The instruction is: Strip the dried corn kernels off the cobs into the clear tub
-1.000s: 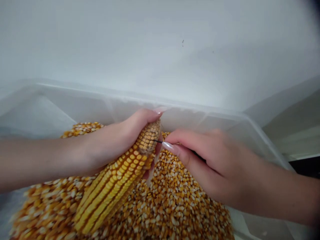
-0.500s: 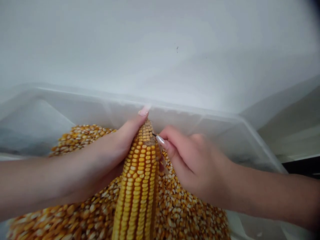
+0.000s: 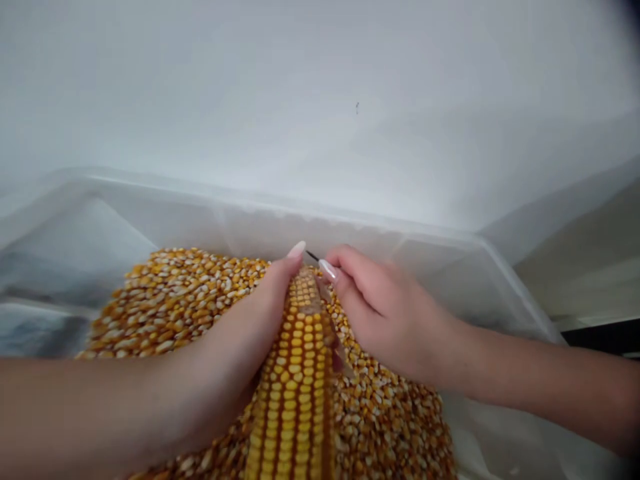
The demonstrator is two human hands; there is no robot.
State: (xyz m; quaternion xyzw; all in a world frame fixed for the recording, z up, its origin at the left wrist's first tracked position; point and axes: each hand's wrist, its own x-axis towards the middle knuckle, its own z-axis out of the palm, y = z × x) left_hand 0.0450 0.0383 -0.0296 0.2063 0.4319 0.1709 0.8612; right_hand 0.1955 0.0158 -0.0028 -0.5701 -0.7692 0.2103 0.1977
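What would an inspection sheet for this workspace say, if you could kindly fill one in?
Surface: translucent plastic bin containing loose kernels; what supports it cannot be told.
Things in hand: corn cob with rows of yellow kernels, paler at its far end; slim dark tool, pointed tip exposed.
Clutter: nothing seen.
Hands: left hand grips the cob near its far end; right hand pinches the tool.
Cables: nothing seen.
Surroundings: pale wall with a small dark mark; unidentified black object at the right.

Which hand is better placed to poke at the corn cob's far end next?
Probably the right hand: it pinches a thin dark tool near that end, while the left hand grips the corn cob.
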